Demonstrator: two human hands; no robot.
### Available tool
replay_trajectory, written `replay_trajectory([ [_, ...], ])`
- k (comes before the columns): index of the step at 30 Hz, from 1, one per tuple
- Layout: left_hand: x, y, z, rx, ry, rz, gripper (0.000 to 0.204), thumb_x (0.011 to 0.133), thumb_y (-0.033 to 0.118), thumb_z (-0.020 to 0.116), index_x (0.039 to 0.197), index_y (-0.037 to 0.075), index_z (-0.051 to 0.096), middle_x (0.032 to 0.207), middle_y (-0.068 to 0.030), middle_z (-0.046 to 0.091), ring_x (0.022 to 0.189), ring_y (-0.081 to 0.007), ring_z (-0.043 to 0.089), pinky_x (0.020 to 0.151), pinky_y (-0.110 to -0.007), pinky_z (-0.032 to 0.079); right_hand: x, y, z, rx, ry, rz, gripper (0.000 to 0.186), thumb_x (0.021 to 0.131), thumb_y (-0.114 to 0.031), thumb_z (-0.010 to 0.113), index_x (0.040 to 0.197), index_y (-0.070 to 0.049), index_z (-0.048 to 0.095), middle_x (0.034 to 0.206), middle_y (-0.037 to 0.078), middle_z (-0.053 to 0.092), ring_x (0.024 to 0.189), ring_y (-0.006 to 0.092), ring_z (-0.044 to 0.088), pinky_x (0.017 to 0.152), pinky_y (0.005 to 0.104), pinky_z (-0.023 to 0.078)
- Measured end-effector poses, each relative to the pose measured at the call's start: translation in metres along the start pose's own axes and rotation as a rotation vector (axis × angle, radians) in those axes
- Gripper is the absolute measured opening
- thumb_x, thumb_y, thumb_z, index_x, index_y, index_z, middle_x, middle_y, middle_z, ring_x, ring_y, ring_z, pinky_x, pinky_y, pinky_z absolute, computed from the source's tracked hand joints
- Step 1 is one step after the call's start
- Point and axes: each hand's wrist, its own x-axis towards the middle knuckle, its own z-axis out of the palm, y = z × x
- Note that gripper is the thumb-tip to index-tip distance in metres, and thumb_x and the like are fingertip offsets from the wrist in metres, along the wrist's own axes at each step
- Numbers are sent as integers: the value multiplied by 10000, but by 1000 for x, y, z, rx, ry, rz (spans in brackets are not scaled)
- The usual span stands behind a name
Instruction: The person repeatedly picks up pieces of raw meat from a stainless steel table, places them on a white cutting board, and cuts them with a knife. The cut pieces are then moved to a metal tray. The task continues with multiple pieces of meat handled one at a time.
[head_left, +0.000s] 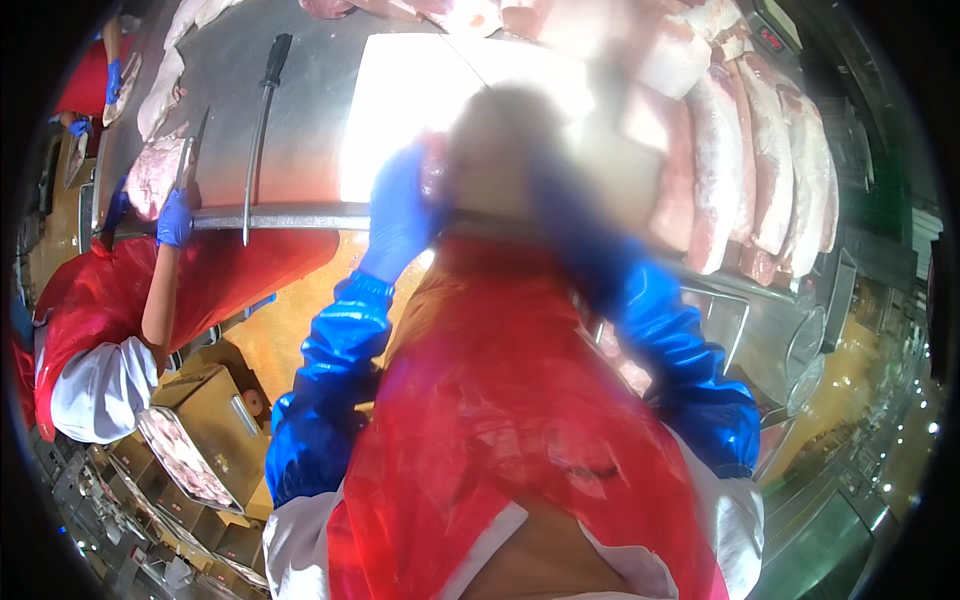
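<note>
1. White board (372,120), upper centre, lay close, presumably for reach.
2. Meat slabs (714,175), upper right, lined up, likely for access.
3. Right hand (572,205), upper middle, blurred; grip couldn't be told.
4. Left hand (402,215) touched reddish meat (433,168), upper middle, perhaps steadying it; closure unclear.

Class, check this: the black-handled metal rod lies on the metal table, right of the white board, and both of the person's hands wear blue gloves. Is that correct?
No, the side is wrong: the head view shows the black-handled metal rod on the metal table, left of the white board. The left hand and right hand do wear blue gloves.
</note>
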Motion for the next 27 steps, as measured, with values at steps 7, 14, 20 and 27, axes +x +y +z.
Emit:
replay_trajectory([
  [7,50,5,22,50,21,81,665,716,325,781,1305,115,556,1261,-156,553,1162,-376,530,979,-503,435,-3,-2,-14,52,-63,45,285,967,-173,475,1226,-61,522,862,238,698,778,442,687,694,558,541],
  [14,51,-12,34,106,39,73,670,687,344,776,1276,107,562,1178,-146,573,1097,-363,553,942,-490,452,-58,9,-31,-2,-228,97,262,952,-113,507,1206,-54,525,838,244,689,768,434,687,657,554,530],
  [20,67,-7,30,149,21,99,694,693,312,795,1287,58,542,1124,-186,599,1045,-391,577,904,-491,482,50,-15,35,167,-101,175,310,1034,-176,366,1287,-76,514,1037,238,697,971,424,683,818,546,524],
  [27,92,-16,-6,-46,-85,-269,680,759,293,767,1342,52,511,1252,-229,597,1184,-396,575,989,-460,478,-42,46,48,143,-212,103,211,1018,-250,466,1129,-81,525,882,245,687,809,476,664,734,580,517],
])
